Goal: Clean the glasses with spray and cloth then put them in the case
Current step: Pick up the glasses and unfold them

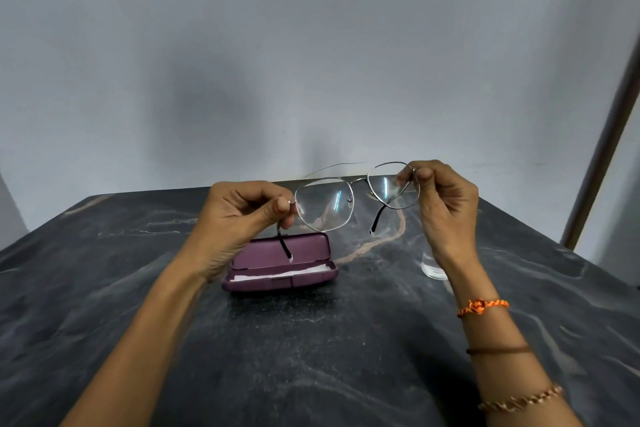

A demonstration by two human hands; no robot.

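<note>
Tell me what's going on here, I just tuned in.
A person holds a pair of metal-framed glasses up over a dark marble table, the left hand and right hand each pinching an outer corner. A purple case lies open below with white cloth inside. A clear container stands partly hidden behind the right wrist.

plain indoor room, probably a home; dark marble-look tabletop [145, 288] against bare grey painted wall [311, 45]; wooden door frame [602, 156] at right
</note>
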